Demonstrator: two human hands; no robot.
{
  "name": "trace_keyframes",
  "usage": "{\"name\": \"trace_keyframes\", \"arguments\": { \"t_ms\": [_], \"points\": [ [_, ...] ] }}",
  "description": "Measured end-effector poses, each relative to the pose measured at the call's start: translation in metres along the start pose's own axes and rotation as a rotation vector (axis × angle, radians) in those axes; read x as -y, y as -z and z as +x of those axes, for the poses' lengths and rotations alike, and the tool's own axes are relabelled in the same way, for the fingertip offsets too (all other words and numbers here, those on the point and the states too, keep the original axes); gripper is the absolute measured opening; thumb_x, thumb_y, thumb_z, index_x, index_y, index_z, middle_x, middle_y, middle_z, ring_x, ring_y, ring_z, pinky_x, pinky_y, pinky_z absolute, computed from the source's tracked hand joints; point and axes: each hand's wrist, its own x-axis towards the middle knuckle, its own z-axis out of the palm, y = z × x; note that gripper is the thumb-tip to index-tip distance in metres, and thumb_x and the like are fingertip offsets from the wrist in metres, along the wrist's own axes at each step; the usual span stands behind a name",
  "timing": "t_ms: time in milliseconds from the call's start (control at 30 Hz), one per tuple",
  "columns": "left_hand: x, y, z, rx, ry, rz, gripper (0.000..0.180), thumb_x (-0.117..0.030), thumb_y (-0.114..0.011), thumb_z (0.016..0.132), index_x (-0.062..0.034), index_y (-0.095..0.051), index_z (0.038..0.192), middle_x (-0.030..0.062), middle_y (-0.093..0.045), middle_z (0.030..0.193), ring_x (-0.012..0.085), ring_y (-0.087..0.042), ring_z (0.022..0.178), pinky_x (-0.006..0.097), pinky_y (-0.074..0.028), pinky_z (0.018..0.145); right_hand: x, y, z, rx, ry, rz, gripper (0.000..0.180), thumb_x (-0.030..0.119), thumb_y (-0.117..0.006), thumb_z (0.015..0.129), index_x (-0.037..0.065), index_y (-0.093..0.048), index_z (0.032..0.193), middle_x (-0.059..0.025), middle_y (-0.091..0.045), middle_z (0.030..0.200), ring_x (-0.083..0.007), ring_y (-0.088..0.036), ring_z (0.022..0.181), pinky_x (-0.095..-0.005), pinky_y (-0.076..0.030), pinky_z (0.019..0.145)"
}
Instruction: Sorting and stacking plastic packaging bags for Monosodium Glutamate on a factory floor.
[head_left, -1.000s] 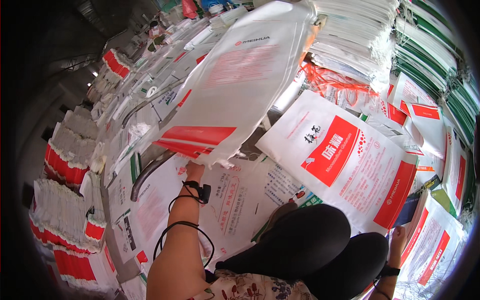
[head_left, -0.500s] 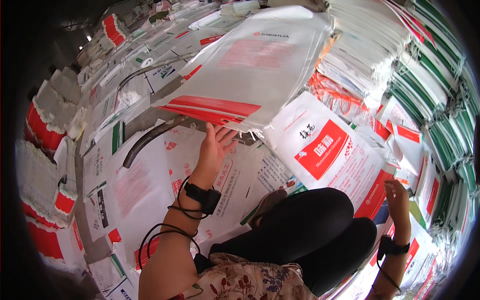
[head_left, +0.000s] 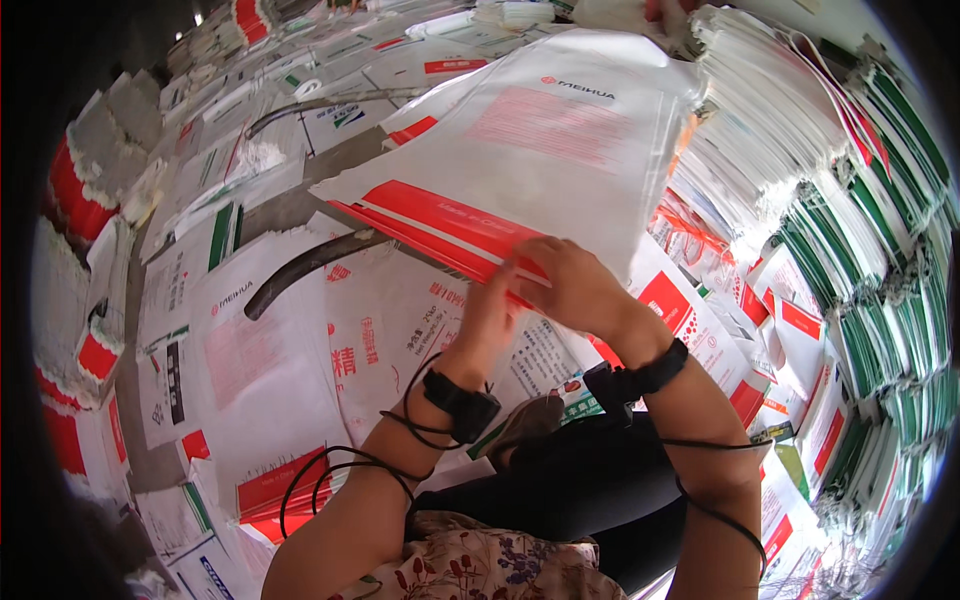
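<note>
A large white woven sack (head_left: 560, 140) with a red band along its near edge lies spread in front of me. My left hand (head_left: 490, 315) pinches that red edge from below. My right hand (head_left: 570, 285) grips the same edge just to the right, fingers curled over it. Both wrists carry black bands with thin black cables running down my forearms. My knees in black trousers (head_left: 580, 480) are below the hands.
Flat white sacks with red and green print (head_left: 270, 330) cover the floor around me. Tall stacks of folded sacks (head_left: 800, 170) rise on the right, further bundles (head_left: 80, 180) on the left. A dark curved strap (head_left: 300, 270) lies on the sacks left of my hands.
My right hand has come up from beside my knee and taken hold of the sack's red edge beside my left hand. The view has tilted toward the sack.
</note>
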Motion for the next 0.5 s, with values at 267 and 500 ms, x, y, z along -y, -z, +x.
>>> {"name": "trace_keyframes", "arguments": {
  "t_ms": [267,500],
  "points": [
    [-0.022,0.009,-0.024,0.251,-0.118,-0.063,0.048,-0.036,-0.054,0.098,-0.0077,-0.041,0.135,0.0075,-0.055,0.127,0.0185,-0.057,0.114,0.033,-0.051,0.091,-0.011,-0.016,-0.016,0.054,-0.093,-0.026,0.048,0.026,-0.068,0.082,0.006,-0.058,0.125,-0.0144,-0.058,0.127,-0.0334,-0.057,0.113,-0.0421,-0.047,0.094],
    [-0.016,0.016,-0.021,0.292,-0.147,-0.065,0.049,-0.040,-0.054,0.098,-0.0101,-0.041,0.134,0.0065,-0.056,0.127,0.0167,-0.056,0.115,0.030,-0.048,0.090,0.007,-0.003,-0.004,0.248,-0.139,-0.316,0.049,0.028,-0.069,0.083,0.006,-0.058,0.125,-0.0181,-0.062,0.120,-0.0329,-0.064,0.102,-0.0395,-0.052,0.086]
  ]
}}
